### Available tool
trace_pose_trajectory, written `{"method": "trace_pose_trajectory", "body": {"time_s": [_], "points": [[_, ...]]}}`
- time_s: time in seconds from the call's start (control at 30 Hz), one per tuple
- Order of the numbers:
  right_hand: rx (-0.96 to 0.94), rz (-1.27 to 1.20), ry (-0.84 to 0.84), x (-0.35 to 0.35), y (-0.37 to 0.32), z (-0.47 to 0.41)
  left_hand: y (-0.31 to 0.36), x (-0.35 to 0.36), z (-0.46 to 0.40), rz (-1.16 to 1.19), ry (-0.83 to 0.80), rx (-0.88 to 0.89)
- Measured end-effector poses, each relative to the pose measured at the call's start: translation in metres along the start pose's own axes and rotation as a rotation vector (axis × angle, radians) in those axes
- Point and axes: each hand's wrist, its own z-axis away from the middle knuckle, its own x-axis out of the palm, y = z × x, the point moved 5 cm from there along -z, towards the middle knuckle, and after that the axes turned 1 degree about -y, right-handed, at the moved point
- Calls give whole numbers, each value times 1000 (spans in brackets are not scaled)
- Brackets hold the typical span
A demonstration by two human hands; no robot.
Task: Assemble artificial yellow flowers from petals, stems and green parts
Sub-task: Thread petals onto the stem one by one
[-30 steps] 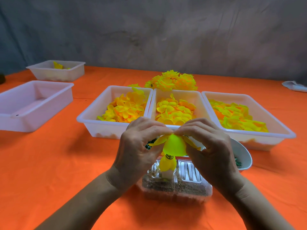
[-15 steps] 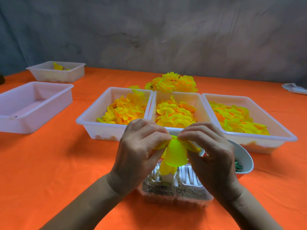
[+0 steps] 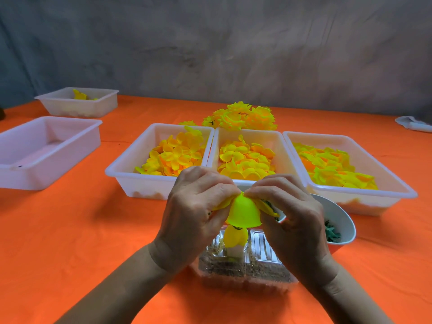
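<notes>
A bright yellow cupped plastic petal (image 3: 244, 212) is pinched at its top by the left hand (image 3: 194, 213) and right hand (image 3: 292, 220). It is held above a clear plastic tray (image 3: 245, 270) on the orange worktop (image 3: 81, 230).

1 head view looks forward and down, close over the orange table (image 3: 70, 242).

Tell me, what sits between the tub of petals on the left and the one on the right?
A third white tub, holding yellow petals, sits between the left tub and the right tub; the head view shows it.
</notes>
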Motion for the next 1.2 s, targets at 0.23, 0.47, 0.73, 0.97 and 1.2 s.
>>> {"method": "trace_pose_trajectory", "body": {"time_s": [0.23,0.47,0.73,0.97,1.2], "points": [[-135,124,-2,-4,-9,2,3,2,0,-36,-14,54],[6,-55,44,-1,0,4,11,-1,1,-142,39,136],[61,-63,26,1,3,3,8,-3,2,-148,50,95],[22,-22,10,4,2,11,7,-2,5,-106,56,75],[107,-156,-37,3,7,5,-3,1,6,-34,35,-36]]}}
